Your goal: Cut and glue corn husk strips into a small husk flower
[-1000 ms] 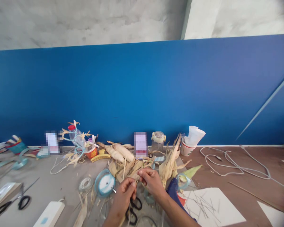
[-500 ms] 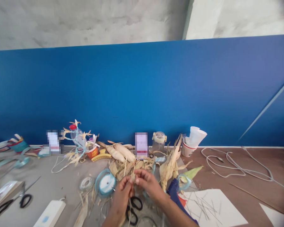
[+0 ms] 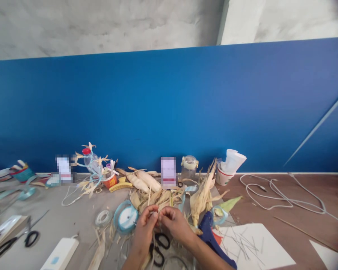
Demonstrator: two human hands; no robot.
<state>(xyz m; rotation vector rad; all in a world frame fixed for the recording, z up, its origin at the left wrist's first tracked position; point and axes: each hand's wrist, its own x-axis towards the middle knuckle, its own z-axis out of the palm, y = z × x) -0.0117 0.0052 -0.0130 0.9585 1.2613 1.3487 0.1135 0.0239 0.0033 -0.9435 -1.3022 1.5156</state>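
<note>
My left hand (image 3: 147, 222) and my right hand (image 3: 172, 221) meet at the fingertips over the middle of the table. Both are closed in a pinch on a thin strip of dried corn husk (image 3: 150, 195), whose pale end sticks up by the left fingers. Most of what the fingertips hold is hidden. Below them lie black-handled scissors (image 3: 161, 242). A roll of light blue ribbon (image 3: 126, 216) is left of my left hand. Loose dried husks (image 3: 163, 197) are heaped just behind both hands. Right of my right hand sits a dark blue glue gun (image 3: 207, 230).
A bundle of husks (image 3: 201, 197) stands right of the heap, before a clear jar (image 3: 189, 168). Thin wires lie on white paper (image 3: 266, 243). A white power strip (image 3: 60, 253) and more scissors (image 3: 30, 239) are at left, a coiled cable (image 3: 281, 197) at right.
My hands have turned slightly and drawn level with each other, fingertips still together. The strip's upright end shows less than before. Objects on the table have stayed put.
</note>
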